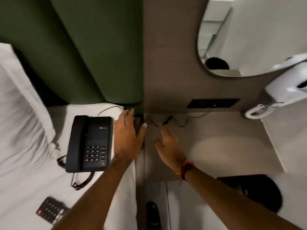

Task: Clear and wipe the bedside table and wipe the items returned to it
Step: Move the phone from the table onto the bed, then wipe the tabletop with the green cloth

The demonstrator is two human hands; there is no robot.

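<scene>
Left hand (127, 135) flat, fingers spread, empty, at bed edge, black telephone (89, 143) on white sheet just left of it, right hand (167, 143) open, empty, over bedside table (207, 146), thin cable (176, 121) beyond its fingertips

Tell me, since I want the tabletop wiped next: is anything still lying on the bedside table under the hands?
Mostly bare. Only a thin black cable trails along the back edge of the bedside table, just past the right hand. The phone and remote already lie on the bed; the left hand hovers near the edge.
</scene>
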